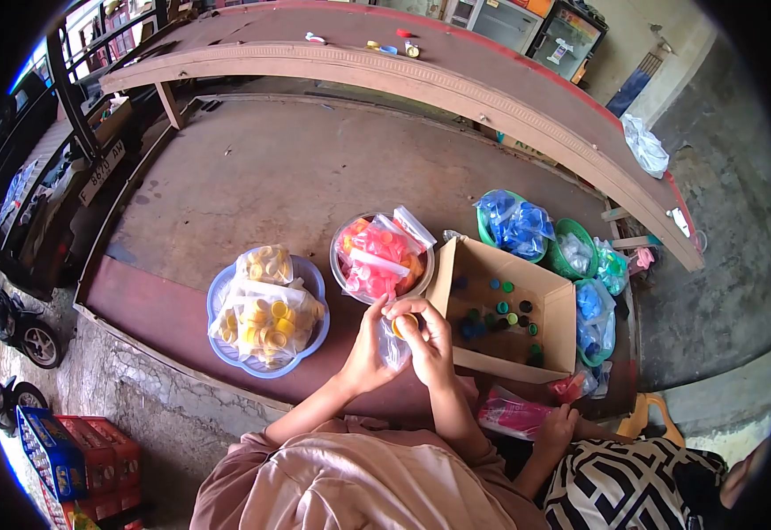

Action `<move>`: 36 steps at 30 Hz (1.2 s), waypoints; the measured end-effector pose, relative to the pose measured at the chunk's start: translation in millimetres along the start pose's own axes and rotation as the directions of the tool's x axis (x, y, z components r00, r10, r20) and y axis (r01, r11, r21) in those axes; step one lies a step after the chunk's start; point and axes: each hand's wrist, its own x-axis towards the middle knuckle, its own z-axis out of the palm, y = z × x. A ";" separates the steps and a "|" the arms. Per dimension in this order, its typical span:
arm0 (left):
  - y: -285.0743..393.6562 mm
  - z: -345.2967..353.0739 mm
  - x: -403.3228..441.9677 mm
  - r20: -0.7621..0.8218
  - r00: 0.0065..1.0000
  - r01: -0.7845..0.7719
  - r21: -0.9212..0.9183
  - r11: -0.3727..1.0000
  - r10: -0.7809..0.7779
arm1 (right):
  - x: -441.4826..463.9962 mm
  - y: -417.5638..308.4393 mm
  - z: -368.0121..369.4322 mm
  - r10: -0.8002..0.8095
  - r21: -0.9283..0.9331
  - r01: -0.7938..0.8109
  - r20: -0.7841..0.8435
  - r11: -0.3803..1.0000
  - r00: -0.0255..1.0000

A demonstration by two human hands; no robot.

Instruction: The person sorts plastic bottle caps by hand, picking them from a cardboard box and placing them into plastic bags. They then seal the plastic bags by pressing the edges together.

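My left hand (pixel 368 353) is closed on a small clear plastic bag (pixel 393 352), which hangs between my two hands. In my right hand (pixel 430 347), thumb and fingers pinch a yellow-orange bottle cap (pixel 406 326) close to the bag's upper part. Just beyond my hands stands a bowl (pixel 336 273) heaped with bagged red and pink caps (pixel 372 258). To the left lies a blue scalloped basket (pixel 317 341) with bagged yellow and cream caps (pixel 271 322). A cardboard box (pixel 514 360) right of my hands holds several blue, green and black caps (pixel 502 307).
Green baskets (pixel 562 265) with bagged blue and clear caps stand beyond the box. At right, another person's hand (pixel 558 426) rests by a pink bag (pixel 514 413). A raised wooden shelf (pixel 385 66) spans the back. Crates (pixel 81 459) stand on the floor at lower left.
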 end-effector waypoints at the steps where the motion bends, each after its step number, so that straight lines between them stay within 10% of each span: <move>1: -0.5 -0.4 -0.7 0.023 0.999 0.049 -0.081 0.995 -0.048 | -1.9 0.6 0.7 0.019 0.010 -0.019 -0.004 1.000 1.000; 8: 0.2 0.6 0.8 -0.012 1.000 0.005 -0.081 0.997 -0.006 | -3.9 -5.9 -3.4 -0.065 -0.468 0.107 0.106 0.877 0.992; 13: -7.2 3.5 -3.2 0.041 0.995 0.101 -0.227 0.969 -0.094 | -8.5 -0.8 -5.9 -0.012 -0.010 0.012 -0.008 1.000 1.000; 20: -9.2 1.1 0.2 0.044 0.998 0.037 -0.097 0.995 -0.033 | -3.1 4.2 -40.6 -0.099 -0.223 0.081 -0.071 0.972 0.993; 22: -14.4 -1.0 -5.1 0.065 0.996 0.072 -0.057 0.996 -0.068 | 5.5 28.3 -82.6 -0.156 -0.483 -0.033 -0.346 0.875 0.925; 29: -23.4 -6.6 -14.3 0.110 0.991 0.077 0.010 0.997 -0.077 | -5.5 162.0 -239.1 0.017 -0.854 -0.397 -0.416 0.336 0.909; 32: -26.6 -3.2 -18.2 0.118 0.984 0.132 0.005 0.991 -0.132 | -21.0 167.4 -236.0 -0.038 -0.923 -0.324 -0.339 0.209 0.940; 36: -27.2 -0.8 -17.7 0.134 0.981 0.143 0.010 0.990 -0.143 | -14.7 143.0 -206.0 0.337 -0.961 -0.220 -0.266 -0.169 0.903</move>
